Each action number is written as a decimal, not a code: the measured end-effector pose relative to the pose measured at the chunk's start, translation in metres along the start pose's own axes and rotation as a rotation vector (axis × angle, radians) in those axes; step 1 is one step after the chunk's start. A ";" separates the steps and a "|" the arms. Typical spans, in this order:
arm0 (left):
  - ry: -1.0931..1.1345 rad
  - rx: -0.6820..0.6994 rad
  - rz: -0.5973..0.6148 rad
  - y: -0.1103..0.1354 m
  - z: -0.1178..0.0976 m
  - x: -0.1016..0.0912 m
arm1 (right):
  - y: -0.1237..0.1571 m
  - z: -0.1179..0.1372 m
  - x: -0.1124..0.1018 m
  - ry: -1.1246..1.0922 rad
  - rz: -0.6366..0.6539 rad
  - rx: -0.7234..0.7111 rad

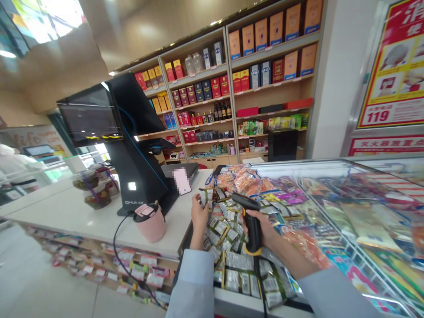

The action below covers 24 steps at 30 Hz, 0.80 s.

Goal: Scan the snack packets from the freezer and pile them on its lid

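Observation:
My right hand [261, 229] is wrapped round the grip of a black barcode scanner [253, 232] with yellow trim. The scanner's head points left, and its cable hangs down over the packets. At the counter's edge, my left hand [199, 214] has its fingers closed on a small snack packet [207, 195], silver and green. Beneath both hands lies a heap of similar small packets [232, 265], many with their printed backs up. Behind them are clear bags of orange snacks [243, 179].
A black checkout terminal [135, 154] stands on the white counter [62, 216] at left, by a pink cup [150, 223], a phone [182, 181] and stacked tubs [96, 185]. A glass-topped freezer [331, 168] extends right. Shelves [198, 106] of boxed bottles line the back.

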<state>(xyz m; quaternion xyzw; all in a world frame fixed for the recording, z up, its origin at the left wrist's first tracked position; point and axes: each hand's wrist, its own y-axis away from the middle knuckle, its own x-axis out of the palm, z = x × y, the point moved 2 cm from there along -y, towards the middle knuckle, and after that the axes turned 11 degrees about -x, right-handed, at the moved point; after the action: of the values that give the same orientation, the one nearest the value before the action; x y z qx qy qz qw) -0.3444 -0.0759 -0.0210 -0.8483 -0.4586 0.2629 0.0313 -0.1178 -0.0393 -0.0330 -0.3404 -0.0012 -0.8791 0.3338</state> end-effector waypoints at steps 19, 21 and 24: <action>0.304 0.134 0.054 -0.002 -0.004 0.006 | 0.008 0.001 0.012 0.126 0.056 -0.028; 0.305 0.137 0.058 -0.003 -0.002 0.007 | 0.009 0.001 0.012 0.113 0.042 -0.027; 0.301 0.119 0.067 -0.005 -0.001 0.007 | 0.009 0.000 0.012 0.089 0.047 -0.007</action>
<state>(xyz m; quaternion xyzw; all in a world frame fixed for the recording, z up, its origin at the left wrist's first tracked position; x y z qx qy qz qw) -0.3442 -0.0670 -0.0214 -0.8896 -0.4037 0.1604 0.1412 -0.1188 -0.0529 -0.0279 -0.3020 0.0246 -0.8853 0.3527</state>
